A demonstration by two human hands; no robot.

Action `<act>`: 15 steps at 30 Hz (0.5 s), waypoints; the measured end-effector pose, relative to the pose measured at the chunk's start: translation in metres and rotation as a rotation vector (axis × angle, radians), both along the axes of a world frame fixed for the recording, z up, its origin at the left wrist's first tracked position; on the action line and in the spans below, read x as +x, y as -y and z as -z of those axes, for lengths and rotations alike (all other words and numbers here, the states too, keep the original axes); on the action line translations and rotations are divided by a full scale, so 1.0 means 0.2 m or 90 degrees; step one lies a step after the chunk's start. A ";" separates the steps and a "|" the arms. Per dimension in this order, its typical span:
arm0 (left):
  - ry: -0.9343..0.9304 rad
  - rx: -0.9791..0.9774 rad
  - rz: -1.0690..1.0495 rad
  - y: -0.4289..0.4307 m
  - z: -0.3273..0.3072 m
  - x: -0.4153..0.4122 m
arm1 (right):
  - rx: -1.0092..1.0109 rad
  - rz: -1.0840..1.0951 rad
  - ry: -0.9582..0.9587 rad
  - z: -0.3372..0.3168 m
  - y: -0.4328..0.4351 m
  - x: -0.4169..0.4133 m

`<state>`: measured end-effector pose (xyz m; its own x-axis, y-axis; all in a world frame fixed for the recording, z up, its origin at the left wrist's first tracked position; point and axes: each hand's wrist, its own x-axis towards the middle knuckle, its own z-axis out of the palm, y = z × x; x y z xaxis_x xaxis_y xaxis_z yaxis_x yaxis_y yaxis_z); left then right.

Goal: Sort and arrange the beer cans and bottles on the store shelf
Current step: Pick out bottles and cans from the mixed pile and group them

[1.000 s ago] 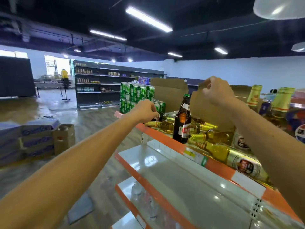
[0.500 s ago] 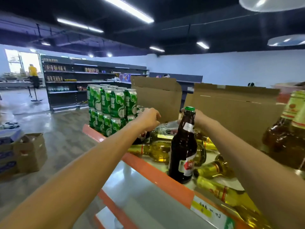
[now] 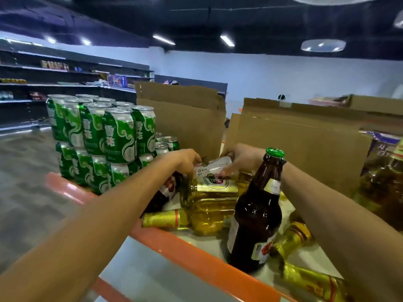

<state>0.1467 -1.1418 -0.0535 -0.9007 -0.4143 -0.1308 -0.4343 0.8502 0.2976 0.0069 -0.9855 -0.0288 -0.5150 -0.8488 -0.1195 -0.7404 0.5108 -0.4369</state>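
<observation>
On shelf [image 3: 185,253]: green cans [image 3: 102,140] stacked left, brown bottle [image 3: 257,212] upright at front. Behind it, over lying gold bottles [image 3: 205,219], my left hand [image 3: 187,160] and right hand [image 3: 241,160] both clasp what looks like a white can [image 3: 212,167]; lift straight, clear of that bottle

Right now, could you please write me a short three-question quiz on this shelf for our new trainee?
1. True or false: the brown bottle stands upright.
2. What do the left hand and the right hand hold between them? A the brown bottle; B a white can; C nothing.
3. Fill in: the green cans are stacked ___ layers high.
Key: 1 true; 2 B; 3 two.
</observation>
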 end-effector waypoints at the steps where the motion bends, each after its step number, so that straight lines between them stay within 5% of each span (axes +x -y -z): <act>1: -0.003 0.009 0.004 0.00 0.00 0.00 | -0.025 0.006 0.006 -0.03 0.00 0.02; 7: -0.118 0.096 0.025 0.01 -0.03 0.02 | -0.245 -0.036 -0.041 -0.26 0.03 0.13; 15: -0.456 0.209 0.025 -0.10 -0.22 0.08 | -0.475 0.023 -0.029 -0.51 -0.08 0.28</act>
<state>0.1625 -1.1215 -0.0101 -0.8252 -0.4211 0.3765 -0.0132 0.6807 0.7325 0.0622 -0.9700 0.0736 -0.5351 -0.6780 0.5040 -0.7546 0.1153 -0.6460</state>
